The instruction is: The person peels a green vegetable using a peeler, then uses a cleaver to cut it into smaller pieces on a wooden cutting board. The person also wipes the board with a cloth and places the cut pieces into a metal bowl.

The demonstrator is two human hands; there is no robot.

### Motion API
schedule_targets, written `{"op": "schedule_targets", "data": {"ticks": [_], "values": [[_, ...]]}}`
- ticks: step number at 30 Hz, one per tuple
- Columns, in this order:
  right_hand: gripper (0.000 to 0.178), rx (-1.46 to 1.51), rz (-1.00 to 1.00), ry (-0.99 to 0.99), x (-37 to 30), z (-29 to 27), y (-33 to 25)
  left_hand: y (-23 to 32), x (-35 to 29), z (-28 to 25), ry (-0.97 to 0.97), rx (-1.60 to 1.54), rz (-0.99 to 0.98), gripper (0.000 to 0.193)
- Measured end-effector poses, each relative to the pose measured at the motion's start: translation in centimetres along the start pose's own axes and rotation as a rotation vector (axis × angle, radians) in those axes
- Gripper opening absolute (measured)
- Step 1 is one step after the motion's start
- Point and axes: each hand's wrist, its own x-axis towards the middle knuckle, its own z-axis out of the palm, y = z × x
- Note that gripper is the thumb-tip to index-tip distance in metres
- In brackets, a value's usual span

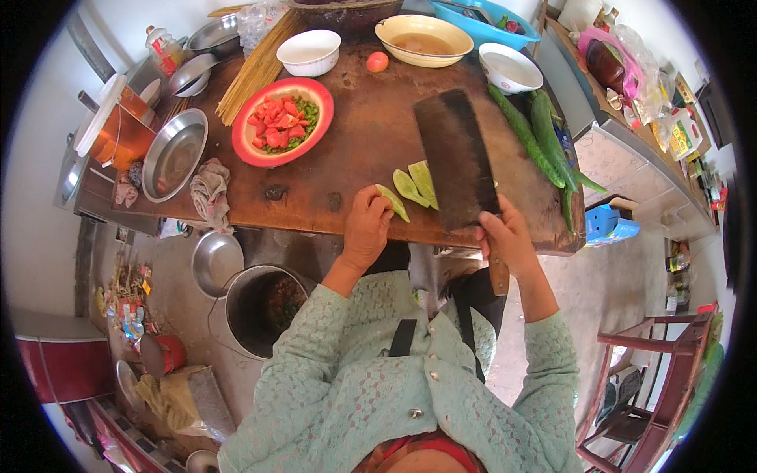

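Sunlit and crowded, the kitchen spreads around a big dark wooden chopping board (355, 134) that we see from the head view, with a grey floor below it. Our left hand (367, 225) rests at the board's 6 o'clock edge, fingers curled down over the end of a pale green vegetable slice (393, 202), pinning it to the wood. Two more slices (418, 184) lie just beside it toward 3 o'clock. Our right hand (505, 236) is closed tight around the handle of a broad dark cleaver (456, 158), whose blade stands just beside the slices; we cannot tell whether it touches them.

At the board's 10 o'clock sits a red plate (282, 121) of chopped tomato and green pepper. Long green gourds (540, 134) lie along the 3 o'clock edge. At 12 o'clock we see a white bowl (308, 52), a small tomato (377, 61) and a yellow bowl (423, 39). A metal pot (260, 307) stands on the floor at 7 o'clock.
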Motion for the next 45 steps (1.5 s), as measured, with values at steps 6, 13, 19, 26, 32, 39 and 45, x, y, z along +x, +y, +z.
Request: {"op": "schedule_targets", "data": {"ticks": [6, 13, 19, 26, 32, 39, 45], "values": [[0.019, 0.318, -0.06, 0.167, -0.9, -3.5, 2.7, 0.2, -0.6, -0.1, 0.001, -0.029, -0.066, 0.031], [0.017, 0.482, -0.113, 0.245, -0.8, -6.8, 6.2, 0.3, 0.3, 0.2, -0.057, 0.036, -0.04, 0.054], [0.015, 0.578, -0.077, 0.212, -0.2, -7.5, 6.6, 1.7, 2.7, 1.5, -0.192, 0.262, 0.068, 0.075], [0.013, 0.598, -0.061, 0.209, -0.1, -7.6, 7.0, 2.8, 4.1, 5.0, -0.236, 0.412, 0.094, 0.075], [0.014, 0.574, -0.057, 0.194, 0.1, -7.3, 6.9, 2.8, 6.4, 7.5, -0.257, 0.485, -0.046, 0.067], [0.015, 0.509, -0.038, 0.206, 0.0, -6.9, 6.7, 1.9, 9.9, 9.7, -0.268, 0.475, -0.147, 0.064], [0.017, 0.451, -0.019, 0.234, 0.0, -7.3, 7.0, -0.5, 12.2, 11.2, -0.089, 0.313, -0.089, 0.075]]}}
